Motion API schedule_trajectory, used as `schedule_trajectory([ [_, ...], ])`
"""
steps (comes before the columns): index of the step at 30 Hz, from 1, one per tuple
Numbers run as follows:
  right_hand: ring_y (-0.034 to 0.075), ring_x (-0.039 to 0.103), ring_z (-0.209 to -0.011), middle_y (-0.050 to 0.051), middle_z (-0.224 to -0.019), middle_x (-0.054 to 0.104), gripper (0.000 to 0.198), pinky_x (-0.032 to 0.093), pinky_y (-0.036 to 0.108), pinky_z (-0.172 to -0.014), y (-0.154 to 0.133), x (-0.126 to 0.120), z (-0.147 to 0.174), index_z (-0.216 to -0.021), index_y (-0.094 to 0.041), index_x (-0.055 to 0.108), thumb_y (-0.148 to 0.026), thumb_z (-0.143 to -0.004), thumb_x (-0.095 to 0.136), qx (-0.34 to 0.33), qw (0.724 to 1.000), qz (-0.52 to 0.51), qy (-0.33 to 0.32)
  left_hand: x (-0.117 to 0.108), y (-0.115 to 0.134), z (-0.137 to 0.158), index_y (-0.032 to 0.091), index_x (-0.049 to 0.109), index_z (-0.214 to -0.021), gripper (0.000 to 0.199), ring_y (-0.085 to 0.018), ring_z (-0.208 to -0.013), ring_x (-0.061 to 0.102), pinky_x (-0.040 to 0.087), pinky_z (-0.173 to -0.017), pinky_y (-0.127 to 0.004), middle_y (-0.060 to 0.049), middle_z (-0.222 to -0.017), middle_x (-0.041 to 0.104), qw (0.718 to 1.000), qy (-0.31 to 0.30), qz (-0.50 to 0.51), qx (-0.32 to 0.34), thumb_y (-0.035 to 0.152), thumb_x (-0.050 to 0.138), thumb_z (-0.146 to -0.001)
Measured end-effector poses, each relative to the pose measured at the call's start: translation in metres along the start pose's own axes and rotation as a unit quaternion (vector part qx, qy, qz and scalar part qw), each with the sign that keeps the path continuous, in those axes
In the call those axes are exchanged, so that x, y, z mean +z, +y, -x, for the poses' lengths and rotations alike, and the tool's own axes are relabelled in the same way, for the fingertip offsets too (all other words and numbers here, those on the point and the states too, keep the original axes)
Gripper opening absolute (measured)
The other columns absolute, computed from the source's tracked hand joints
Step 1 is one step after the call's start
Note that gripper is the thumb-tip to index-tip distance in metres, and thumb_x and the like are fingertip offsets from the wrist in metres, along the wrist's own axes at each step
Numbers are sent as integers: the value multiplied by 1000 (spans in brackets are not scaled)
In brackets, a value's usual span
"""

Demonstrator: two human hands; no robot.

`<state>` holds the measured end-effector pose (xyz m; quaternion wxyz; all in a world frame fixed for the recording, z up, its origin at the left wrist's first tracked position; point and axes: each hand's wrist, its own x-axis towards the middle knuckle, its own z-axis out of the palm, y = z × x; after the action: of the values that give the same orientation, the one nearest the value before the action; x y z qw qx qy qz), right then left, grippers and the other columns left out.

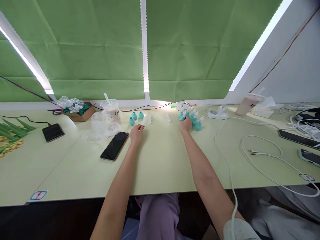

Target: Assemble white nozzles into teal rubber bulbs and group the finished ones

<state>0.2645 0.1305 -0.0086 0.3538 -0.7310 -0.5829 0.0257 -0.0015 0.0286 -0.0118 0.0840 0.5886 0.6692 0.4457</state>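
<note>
My left hand [137, 134] rests on the table beside a black phone [114, 146], its fingertips curled together; what they pinch, if anything, is too small to make out. Just beyond it stand three small teal pots [134, 115] with open necks. Small white pieces [168, 118] lie in the middle of the table, between my hands. My right hand [186, 125] reaches into a cluster of teal pots [197, 126] topped with white pointed pieces [201, 118]. Its fingers close around a pot there, partly hidden by the hand and its neighbours.
A lidded drink cup [113, 111] and a crumpled plastic bag [100, 126] stand left, near a cardboard box [85, 115]. A power strip [217, 114] and a loose white cable [246, 160] lie right, with another cup [248, 104] behind. Green blinds [100, 50] hang at the back.
</note>
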Motion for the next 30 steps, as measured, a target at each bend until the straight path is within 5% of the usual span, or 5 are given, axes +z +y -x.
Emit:
schedule_trajectory([
  [5, 20, 53, -104, 29, -105, 55, 69, 38, 37, -76, 4, 13, -9, -104, 0, 60, -43, -86, 10, 87, 995, -39, 41, 1, 1, 1, 20, 65, -84, 28, -17, -77, 60, 40, -71, -29, -4, -85, 69, 999, -25, -34, 19, 32, 40, -87],
  [9, 25, 48, -108, 19, -113, 56, 41, 39, 36, -80, 9, 17, -9, -115, -11, 55, -31, -83, 39, 89, 994, -56, 41, 0, 0, 0, 21, 65, -84, 28, -17, -77, 60, 40, -70, -28, -3, -84, 69, 998, -26, -41, 27, 32, 40, -86],
  [21, 28, 42, -114, 15, -121, 52, 44, 34, 36, -94, 10, 20, -10, -120, -13, 46, -20, -76, 48, 107, 991, -85, 11, 1, -5, -1, 21, 66, -85, 29, -18, -76, 59, 41, -71, -30, -4, -83, 69, 998, -31, -48, 26, 33, 40, -86],
  [30, 27, 42, -113, 17, -131, 36, 58, 39, 36, -88, -13, 13, 22, -129, -15, 34, -17, -74, 52, 37, 982, -128, 136, -3, -4, 0, 20, 65, -85, 30, -16, -77, 59, 39, -69, -28, -3, -84, 69, 998, -41, -43, 14, 34, 38, -86],
])
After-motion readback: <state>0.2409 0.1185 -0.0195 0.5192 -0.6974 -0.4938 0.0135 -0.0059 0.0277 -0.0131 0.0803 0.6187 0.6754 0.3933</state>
